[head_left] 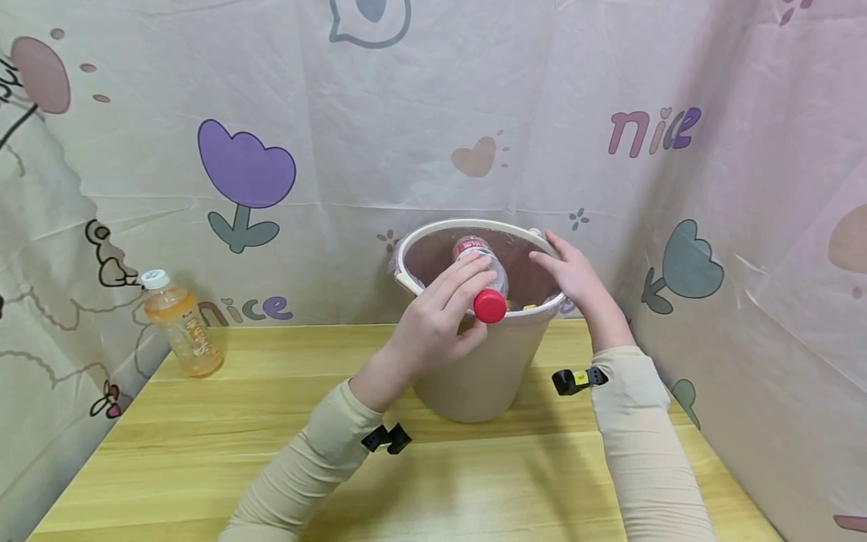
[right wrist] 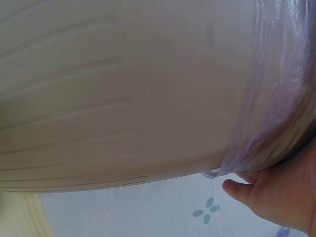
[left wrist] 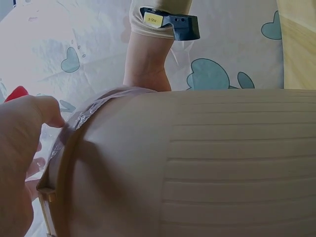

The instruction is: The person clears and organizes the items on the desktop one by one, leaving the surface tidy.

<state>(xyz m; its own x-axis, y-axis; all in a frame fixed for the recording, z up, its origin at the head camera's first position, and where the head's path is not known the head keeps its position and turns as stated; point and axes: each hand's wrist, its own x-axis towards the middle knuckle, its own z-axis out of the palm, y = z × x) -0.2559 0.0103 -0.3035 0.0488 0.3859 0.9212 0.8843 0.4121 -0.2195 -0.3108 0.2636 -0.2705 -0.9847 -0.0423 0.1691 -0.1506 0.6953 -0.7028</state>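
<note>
A beige trash can (head_left: 467,376) stands on the table with a clear plastic liner (left wrist: 84,116) folded over its rim. My left hand (head_left: 436,320) holds a clear plastic bottle (head_left: 500,277) with a red cap (head_left: 490,306), slanted over the can's mouth, cap toward me. Only the red cap (left wrist: 17,94) shows behind the hand in the left wrist view. At the can's right side, my right hand (head_left: 576,271) grips the rim, with one finger inside and another outside. Part of that hand (right wrist: 281,195) shows beside the liner in the right wrist view.
An orange drink bottle (head_left: 183,331) with a white cap stands at the table's back left. Small yellow bits (head_left: 530,307) show inside the can near its front rim. A printed cloth (head_left: 352,150) hangs behind and beside the wooden table (head_left: 203,452).
</note>
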